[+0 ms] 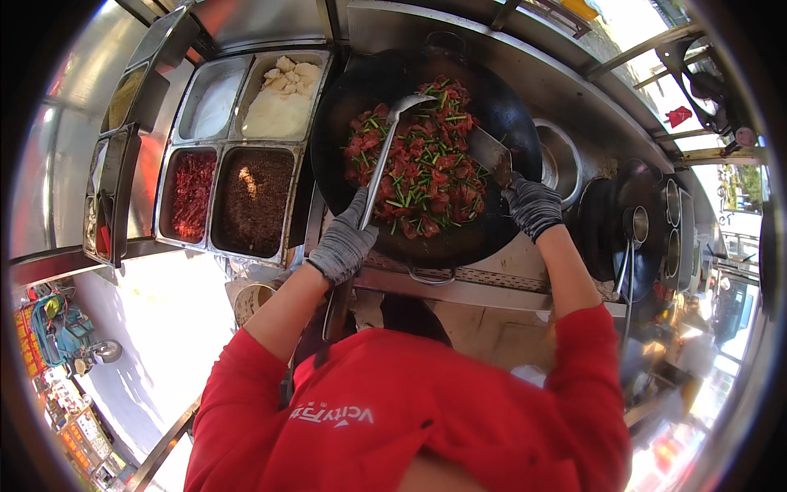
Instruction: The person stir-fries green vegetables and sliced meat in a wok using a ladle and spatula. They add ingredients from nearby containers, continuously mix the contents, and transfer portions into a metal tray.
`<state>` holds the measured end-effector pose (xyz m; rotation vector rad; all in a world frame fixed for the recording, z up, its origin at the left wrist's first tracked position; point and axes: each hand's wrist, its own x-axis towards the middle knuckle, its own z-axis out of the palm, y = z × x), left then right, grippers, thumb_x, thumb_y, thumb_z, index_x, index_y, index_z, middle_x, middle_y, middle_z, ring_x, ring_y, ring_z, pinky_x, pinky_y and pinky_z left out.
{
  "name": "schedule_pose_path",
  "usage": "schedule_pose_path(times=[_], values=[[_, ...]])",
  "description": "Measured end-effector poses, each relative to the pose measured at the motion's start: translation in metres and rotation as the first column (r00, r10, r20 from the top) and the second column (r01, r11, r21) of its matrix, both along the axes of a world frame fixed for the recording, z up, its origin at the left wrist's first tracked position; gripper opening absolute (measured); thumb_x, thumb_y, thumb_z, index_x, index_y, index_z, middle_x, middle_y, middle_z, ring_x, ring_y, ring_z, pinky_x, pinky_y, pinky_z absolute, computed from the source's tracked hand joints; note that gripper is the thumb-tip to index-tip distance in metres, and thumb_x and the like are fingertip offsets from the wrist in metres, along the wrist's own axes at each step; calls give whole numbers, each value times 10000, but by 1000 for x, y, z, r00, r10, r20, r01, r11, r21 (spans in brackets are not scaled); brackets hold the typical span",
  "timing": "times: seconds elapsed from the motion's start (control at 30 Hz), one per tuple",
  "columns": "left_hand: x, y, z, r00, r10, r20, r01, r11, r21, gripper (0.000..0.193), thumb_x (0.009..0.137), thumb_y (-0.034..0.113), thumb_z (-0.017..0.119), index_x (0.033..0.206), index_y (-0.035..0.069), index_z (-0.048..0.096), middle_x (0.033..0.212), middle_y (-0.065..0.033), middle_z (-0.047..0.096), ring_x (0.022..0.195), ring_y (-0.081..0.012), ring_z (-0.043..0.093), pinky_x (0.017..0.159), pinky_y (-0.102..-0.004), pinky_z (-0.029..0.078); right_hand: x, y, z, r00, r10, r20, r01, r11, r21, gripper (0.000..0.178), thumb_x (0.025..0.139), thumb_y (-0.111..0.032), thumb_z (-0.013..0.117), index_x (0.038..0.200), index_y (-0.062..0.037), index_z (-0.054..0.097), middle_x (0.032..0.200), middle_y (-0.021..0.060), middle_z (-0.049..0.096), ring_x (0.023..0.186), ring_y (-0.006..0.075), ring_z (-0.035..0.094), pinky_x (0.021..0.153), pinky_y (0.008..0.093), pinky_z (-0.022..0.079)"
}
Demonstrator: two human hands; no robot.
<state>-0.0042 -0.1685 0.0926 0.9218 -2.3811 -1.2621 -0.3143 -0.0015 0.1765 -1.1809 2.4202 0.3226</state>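
Note:
A big black wok sits before me, with reddish meat slices and green stem pieces spread over its middle. My left hand, in a grey knit glove, is closed around the handle of a metal ladle. The ladle's bowl rests over the far part of the food. On the wok's right side my right hand, in a dark striped glove, grips a wok spatula. Its flat blade lies at the right edge of the food. Both hands are over the wok's near rim and right rim.
Steel pans to the left hold white powder, a pale lumpy paste, red chopped food and dark brown seasoning. Right of the wok stand a round metal pot and a small ladle. A steel wall runs behind.

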Motion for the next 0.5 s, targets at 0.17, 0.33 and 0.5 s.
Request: schedule_pose_path(times=[0.17, 0.33, 0.5], values=[[-3, -38, 12, 978, 62, 198, -96, 981, 168, 696, 831, 99, 574, 1479, 147, 323, 722, -99, 602, 519, -173, 555, 531, -312, 503, -26, 19, 27, 979, -195, -57, 195, 981, 3, 332, 933, -358, 492, 1173, -161, 610, 1070, 126, 672, 1001, 291, 641, 889, 407, 483], [-52, -38, 36, 983, -57, 173, -70, 758, 648, 694, 822, 49, 572, 1470, 167, 354, 676, -64, 572, 493, -122, 514, 473, -294, 466, -15, -23, -34, 995, -90, 40, 95, 981, -170, 338, 912, -362, 512, 1110, -122, 645, 1090, 128, 660, 984, 315, 634, 880, 416, 480], [21, -37, 67, 925, -162, 344, -19, 884, 466, 698, 833, 73, 558, 1482, 143, 312, 915, -133, 624, 673, -184, 578, 635, -305, 500, 38, 17, -21, 996, -25, -87, 21, 998, -56, 403, 901, -319, 556, 1263, -142, 555, 970, 166, 674, 918, 345, 640, 813, 450, 495]])
